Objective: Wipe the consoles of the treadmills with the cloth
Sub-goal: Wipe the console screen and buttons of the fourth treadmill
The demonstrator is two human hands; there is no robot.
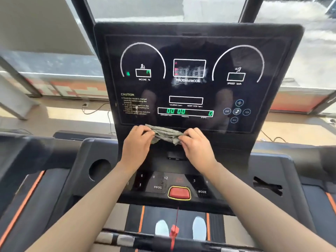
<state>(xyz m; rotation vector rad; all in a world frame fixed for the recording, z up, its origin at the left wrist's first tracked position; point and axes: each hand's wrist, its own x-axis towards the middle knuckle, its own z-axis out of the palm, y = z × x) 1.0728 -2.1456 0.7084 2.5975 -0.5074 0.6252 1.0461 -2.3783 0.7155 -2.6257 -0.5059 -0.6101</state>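
A black treadmill console [190, 51] stands upright in front of me, its screen lit with green digits and white gauges. A crumpled grey cloth [166, 134] is stretched between my hands just below the screen's lower edge. My left hand [138, 144] pinches the cloth's left end and my right hand [197, 146] pinches its right end. Whether the cloth touches the console surface cannot be told.
Below my hands lies the button panel with a red stop button [179, 192] and a red safety cord [174, 231] hanging down. A round cup holder [99, 169] sits at the left, a slotted tray [267, 186] at the right. Windows run behind the console.
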